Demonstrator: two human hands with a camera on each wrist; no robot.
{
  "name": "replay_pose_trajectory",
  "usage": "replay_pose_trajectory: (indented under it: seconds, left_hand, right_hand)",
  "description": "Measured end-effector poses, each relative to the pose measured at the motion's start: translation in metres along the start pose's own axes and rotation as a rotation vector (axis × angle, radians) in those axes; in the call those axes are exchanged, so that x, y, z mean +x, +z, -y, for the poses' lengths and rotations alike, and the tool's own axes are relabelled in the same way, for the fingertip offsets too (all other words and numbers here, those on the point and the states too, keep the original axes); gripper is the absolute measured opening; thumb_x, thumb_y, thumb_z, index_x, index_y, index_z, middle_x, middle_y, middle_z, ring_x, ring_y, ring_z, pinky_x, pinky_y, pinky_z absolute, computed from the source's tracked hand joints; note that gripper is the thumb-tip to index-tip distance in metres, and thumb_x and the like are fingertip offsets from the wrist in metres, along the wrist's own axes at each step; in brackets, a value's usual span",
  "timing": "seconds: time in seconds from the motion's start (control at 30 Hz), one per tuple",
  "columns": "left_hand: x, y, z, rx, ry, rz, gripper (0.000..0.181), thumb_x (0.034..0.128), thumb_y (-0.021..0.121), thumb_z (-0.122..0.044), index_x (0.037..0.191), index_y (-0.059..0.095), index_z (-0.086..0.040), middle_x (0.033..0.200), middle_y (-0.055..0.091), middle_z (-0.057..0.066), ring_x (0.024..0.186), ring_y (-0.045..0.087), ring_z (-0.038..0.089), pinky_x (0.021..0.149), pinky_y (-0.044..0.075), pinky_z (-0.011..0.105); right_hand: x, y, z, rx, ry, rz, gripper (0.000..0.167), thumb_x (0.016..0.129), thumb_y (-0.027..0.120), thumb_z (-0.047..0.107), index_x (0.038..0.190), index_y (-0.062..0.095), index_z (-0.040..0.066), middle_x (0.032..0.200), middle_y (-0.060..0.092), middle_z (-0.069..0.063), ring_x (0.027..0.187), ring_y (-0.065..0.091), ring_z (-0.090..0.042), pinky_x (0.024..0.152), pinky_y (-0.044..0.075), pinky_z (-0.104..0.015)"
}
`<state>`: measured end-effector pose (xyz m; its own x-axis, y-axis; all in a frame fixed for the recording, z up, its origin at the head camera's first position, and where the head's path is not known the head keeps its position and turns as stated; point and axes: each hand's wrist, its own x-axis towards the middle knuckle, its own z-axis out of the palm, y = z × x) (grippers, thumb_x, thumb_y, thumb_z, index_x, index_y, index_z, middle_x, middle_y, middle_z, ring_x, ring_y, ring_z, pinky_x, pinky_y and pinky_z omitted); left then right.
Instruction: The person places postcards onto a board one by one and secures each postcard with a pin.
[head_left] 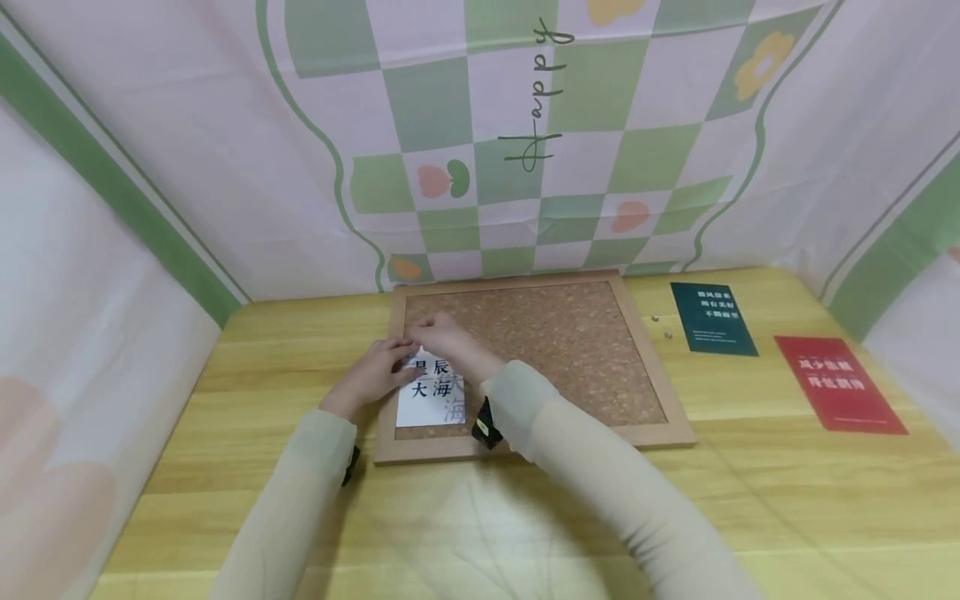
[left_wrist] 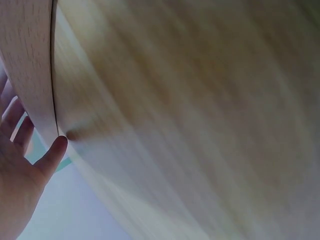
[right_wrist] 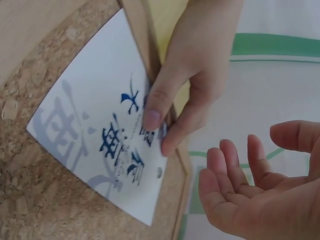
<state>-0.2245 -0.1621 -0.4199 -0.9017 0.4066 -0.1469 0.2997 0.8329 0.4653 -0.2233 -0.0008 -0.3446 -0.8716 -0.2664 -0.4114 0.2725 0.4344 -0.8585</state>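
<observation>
A white card (head_left: 423, 410) with dark and grey printed characters lies on the left part of a wood-framed cork board (head_left: 570, 358). My left hand (head_left: 372, 372) rests on the card's left side; in the right wrist view its thumb (right_wrist: 152, 120) presses on the printed face. A small metallic pin (right_wrist: 159, 172) shows near one edge of the card. Over the card's top end is my right hand (head_left: 447, 340). Its fingers (right_wrist: 257, 152) look loosely bent and apart from the card in the right wrist view, with nothing visible between them.
Two small shiny pins (head_left: 661, 326) lie on the wooden table (head_left: 285, 358), right of the board. Beyond them are a dark green card (head_left: 712, 321) and a red card (head_left: 840, 383). Patterned fabric (head_left: 510, 192) hangs behind and at the sides.
</observation>
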Motion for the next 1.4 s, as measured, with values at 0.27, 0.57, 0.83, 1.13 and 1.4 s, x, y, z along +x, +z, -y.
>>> replay_pose_trajectory:
  seconds: [0.27,0.57,0.83,1.13,1.4]
  left_hand:
    - [0.001,0.0,-0.001,0.009,0.002,0.004,0.056,0.0947,0.057,-0.038,0.141,0.046,-0.009,0.152,0.036,0.016,0.139,0.034,0.037,0.112,0.031,0.058]
    - [0.001,-0.002,-0.001,0.0,0.008,0.001,0.058,0.0948,0.057,-0.038,0.144,0.042,-0.01,0.152,0.036,0.017,0.138,0.034,0.038,0.111,0.031,0.06]
    - [0.005,-0.002,-0.002,0.014,-0.012,0.015,0.059,0.0955,0.055,-0.039,0.145,0.039,-0.011,0.153,0.035,0.014,0.141,0.031,0.036,0.115,0.028,0.056]
    - [0.004,-0.003,-0.004,0.011,-0.004,0.02,0.06,0.0956,0.055,-0.038,0.146,0.038,-0.009,0.154,0.033,0.015,0.141,0.03,0.037,0.116,0.026,0.055]
    - [0.003,-0.001,-0.007,0.01,-0.011,0.02,0.06,0.0957,0.055,-0.038,0.146,0.038,-0.01,0.154,0.033,0.014,0.142,0.029,0.035,0.116,0.026,0.055]
  right_hand:
    - [-0.012,-0.005,0.008,-0.037,-0.039,0.048,0.041,0.096,0.047,0.021,0.133,0.05,0.002,0.14,0.05,-0.015,0.128,0.049,-0.031,0.111,0.039,-0.045]
    - [-0.027,-0.024,0.016,-0.097,-0.146,0.134,0.037,0.098,0.046,0.021,0.128,0.055,0.001,0.133,0.057,-0.017,0.123,0.054,-0.032,0.105,0.046,-0.04]
    - [-0.044,-0.059,0.014,-0.198,-0.196,0.101,0.038,0.098,0.045,0.021,0.13,0.054,0.003,0.135,0.054,-0.016,0.123,0.052,-0.03,0.105,0.044,-0.042]
    - [-0.051,-0.107,-0.005,-0.209,-0.186,0.035,0.037,0.1,0.044,0.019,0.13,0.052,-0.002,0.13,0.055,-0.023,0.117,0.055,-0.032,0.1,0.047,-0.04]
    - [-0.06,-0.161,-0.033,-0.23,-0.157,-0.055,0.041,0.102,0.04,0.02,0.132,0.047,-0.007,0.134,0.051,-0.029,0.12,0.053,-0.037,0.103,0.047,-0.042]
